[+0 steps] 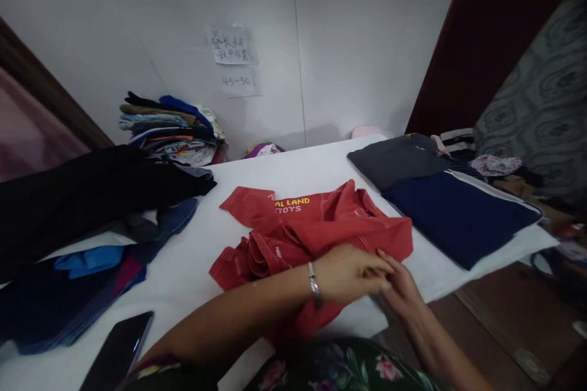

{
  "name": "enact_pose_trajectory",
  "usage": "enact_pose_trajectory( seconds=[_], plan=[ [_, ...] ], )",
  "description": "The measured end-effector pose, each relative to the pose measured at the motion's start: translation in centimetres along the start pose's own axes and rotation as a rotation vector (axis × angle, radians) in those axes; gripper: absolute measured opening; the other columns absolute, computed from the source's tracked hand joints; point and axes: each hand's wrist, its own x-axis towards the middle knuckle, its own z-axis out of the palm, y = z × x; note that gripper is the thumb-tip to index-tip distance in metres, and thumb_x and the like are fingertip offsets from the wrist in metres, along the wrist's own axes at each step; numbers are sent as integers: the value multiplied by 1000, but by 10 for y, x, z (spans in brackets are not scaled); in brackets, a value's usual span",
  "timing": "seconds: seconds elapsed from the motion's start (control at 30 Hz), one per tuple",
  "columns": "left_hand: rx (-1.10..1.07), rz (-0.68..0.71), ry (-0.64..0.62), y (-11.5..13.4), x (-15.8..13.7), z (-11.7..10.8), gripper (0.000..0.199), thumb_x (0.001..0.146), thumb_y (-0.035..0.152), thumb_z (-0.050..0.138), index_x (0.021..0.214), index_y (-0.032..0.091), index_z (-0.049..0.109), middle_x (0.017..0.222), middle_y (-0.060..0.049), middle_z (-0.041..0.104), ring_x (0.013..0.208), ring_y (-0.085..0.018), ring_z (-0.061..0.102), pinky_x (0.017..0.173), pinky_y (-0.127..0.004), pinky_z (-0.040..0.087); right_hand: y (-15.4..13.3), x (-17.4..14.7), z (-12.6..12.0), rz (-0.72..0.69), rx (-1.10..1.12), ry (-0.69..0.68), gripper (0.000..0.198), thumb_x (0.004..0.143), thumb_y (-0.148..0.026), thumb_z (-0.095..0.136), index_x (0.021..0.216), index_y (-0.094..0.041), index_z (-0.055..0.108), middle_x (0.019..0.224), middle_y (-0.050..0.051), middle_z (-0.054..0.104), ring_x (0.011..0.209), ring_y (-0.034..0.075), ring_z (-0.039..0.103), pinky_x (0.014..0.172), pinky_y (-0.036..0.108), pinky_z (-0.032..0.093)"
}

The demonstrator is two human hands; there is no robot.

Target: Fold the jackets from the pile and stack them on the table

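Note:
A rumpled red shirt with yellow and white lettering lies on the white-covered table in front of me. My left hand, with a silver bracelet at the wrist, reaches across the shirt's near side; its fingers are curled closed on the cloth. Right against it, at the shirt's near right edge, is my right hand, its fingers also closed on the red fabric. The hands meet and overlap, so their exact grip is partly hidden. Part of the shirt hangs down toward my body, below my left forearm.
Folded dark grey and navy garments lie at the right. Dark clothes are heaped at the left, a folded stack behind them. A phone rests near left. Paper notes hang on the wall.

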Motion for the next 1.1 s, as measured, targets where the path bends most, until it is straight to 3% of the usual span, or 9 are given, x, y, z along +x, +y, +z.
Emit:
enact_pose_trajectory(
  seconds=[0.07, 0.13, 0.2, 0.33, 0.57, 0.73, 0.9, 1.0, 1.1],
  plan=[
    [-55, -19, 158, -3, 5, -35, 27, 86, 35, 51, 104, 22, 67, 90, -3, 72, 78, -14, 66, 72, -27, 52, 4, -6, -7, -39, 8, 95, 12, 63, -27, 77, 74, -25, 73, 73, -2, 73, 62, 18, 67, 57, 29, 57],
    [-23, -140, 384, -19, 17, -72, 27, 87, 29, 48, 105, 18, 65, 89, -4, 71, 69, -11, 64, 68, -25, 51, 10, -13, -10, -48, 5, 143, 15, 63, -27, 77, 78, -28, 74, 80, -3, 74, 69, 20, 69, 60, 30, 59],
    [112, -309, 493, -47, 34, -101, 25, 84, 22, 49, 102, 16, 66, 88, -5, 71, 71, -12, 64, 70, -24, 51, 15, -19, -12, -45, 12, 135, 16, 64, -28, 77, 79, -30, 74, 86, -4, 74, 75, 23, 70, 64, 33, 60],
    [442, -552, 458, -107, 69, -124, 29, 84, 20, 50, 109, 16, 66, 105, -7, 70, 94, -17, 64, 85, -27, 48, 25, -28, -16, -44, 46, 120, 17, 62, -28, 78, 78, -31, 74, 92, -4, 74, 84, 26, 70, 67, 36, 61],
    [525, -625, 355, -154, 118, -112, 56, 79, 20, 56, 134, 15, 48, 142, -12, 46, 128, -23, 45, 103, -30, 36, 32, -37, -23, -128, -57, 69, 15, 65, -33, 72, 77, -42, 72, 95, -11, 73, 89, 28, 70, 64, 41, 61],
    [545, -682, 284, -157, 126, -109, 51, 68, 25, 69, 117, 18, 59, 118, -12, 65, 110, -28, 59, 91, -36, 44, 31, -41, -24, -152, -110, 87, 14, 64, -36, 72, 74, -46, 71, 89, -13, 73, 86, 28, 70, 62, 43, 61],
    [535, -638, 245, -137, 124, -115, 12, 68, 28, 68, 67, 16, 66, 68, -4, 67, 76, -20, 64, 70, -28, 45, 37, -43, -22, -36, -181, 55, 10, 67, -47, 71, 61, -38, 70, 55, -9, 66, 51, 17, 66, 46, 27, 56],
    [517, -600, 313, -120, 121, -135, 17, 68, 25, 67, 53, 18, 62, 51, 0, 58, 63, -17, 59, 63, -26, 42, 34, -45, -21, 7, -199, 74, 16, 67, -46, 73, 56, -36, 68, 48, -9, 60, 38, 11, 57, 35, 17, 47],
    [500, -543, 468, -95, 109, -168, 17, 64, 22, 69, 49, 19, 61, 45, 1, 55, 57, -15, 55, 59, -25, 41, 15, -46, -15, 43, -171, 54, 7, 71, -40, 73, 67, -34, 71, 57, -6, 65, 47, 12, 62, 42, 19, 53]
  ],
)
